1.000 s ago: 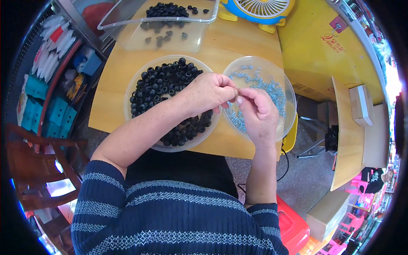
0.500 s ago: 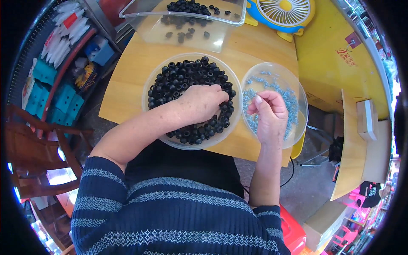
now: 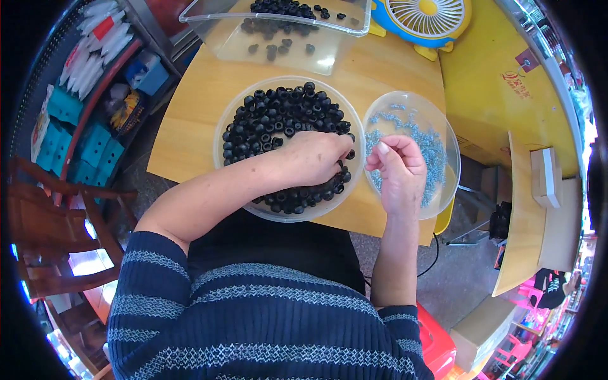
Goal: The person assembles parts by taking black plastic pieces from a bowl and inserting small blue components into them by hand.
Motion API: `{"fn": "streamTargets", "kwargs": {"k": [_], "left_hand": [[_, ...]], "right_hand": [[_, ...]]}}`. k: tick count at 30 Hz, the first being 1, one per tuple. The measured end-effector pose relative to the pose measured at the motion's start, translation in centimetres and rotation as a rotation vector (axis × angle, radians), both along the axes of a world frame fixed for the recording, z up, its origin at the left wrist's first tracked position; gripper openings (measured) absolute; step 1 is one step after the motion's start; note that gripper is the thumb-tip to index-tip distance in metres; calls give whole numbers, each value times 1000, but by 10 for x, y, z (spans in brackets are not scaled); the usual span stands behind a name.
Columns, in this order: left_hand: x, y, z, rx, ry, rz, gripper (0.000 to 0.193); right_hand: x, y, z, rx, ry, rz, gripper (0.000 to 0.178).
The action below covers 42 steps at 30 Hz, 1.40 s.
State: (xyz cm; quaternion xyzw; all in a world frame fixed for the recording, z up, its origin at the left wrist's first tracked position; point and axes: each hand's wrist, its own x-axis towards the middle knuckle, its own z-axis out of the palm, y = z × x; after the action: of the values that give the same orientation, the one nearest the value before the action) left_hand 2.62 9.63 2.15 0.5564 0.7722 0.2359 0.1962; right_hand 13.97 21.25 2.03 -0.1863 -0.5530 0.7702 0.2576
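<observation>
Black beads (image 3: pixel 266 114), some with holes showing, filled the round clear tub (image 3: pixel 278 217) at the left of the surface (image 3: pixel 183 139). Left hand (image 3: pixel 313 158) was down in them on the tub's right side, fingers curled, back of the hand up; fingertips hidden, so couldn't tell if it had a bead or was only sorting through.

Right hand (image 3: pixel 403 168) was over the near-left part of the right tub (image 3: pixel 451 180), above small light-blue pieces (image 3: pixel 434 158). Thumb bent in toward curled fingers, pinch-like; couldn't tell if one of those pieces was in there. Hands were near each other, not touching.

Step in hand, my read: left picking from the black beads, right waiting. Next move called for a secure pinch on a single bead and a lift past the tub's right rim, with the right hand kept steady. Risk: dragging extra beads along.

Far side: clear bin (image 3: pixel 326 60) with more black pieces, blue-and-yellow fan (image 3: pixel 425 19) right of it.
</observation>
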Motion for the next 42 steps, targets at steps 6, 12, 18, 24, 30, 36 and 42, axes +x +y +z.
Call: {"fn": "streamTargets", "kwargs": {"k": [6, 12, 18, 24, 30, 36, 42], "left_hand": [[-5, -5, -3, -41, 13, 47, 19], [-22, -21, 5, 12, -405, 247, 21], [-13, -13, 0, 84, 111, 86, 17], [-3, -4, -2, -77, 215, -24, 14], [-18, -29, 4, 122, -613, 221, 18], [-23, -63, 0, 480, -1790, 344, 21], [-18, -72, -7, 520, -1872, 278, 21]], "right_hand": [[-3, -4, -2, 4, 6, 1, 7], [-2, -8, -6, -9, -21, 41, 7], [-7, -10, -5, -31, -25, 32, 7], [-4, -9, -2, -15, -26, 44, 7], [-6, -10, -2, -4, -21, 76, 7], [-12, -23, 4, -67, -35, 164, 9], [-13, -38, 6, -74, -49, 276, 10]]}}
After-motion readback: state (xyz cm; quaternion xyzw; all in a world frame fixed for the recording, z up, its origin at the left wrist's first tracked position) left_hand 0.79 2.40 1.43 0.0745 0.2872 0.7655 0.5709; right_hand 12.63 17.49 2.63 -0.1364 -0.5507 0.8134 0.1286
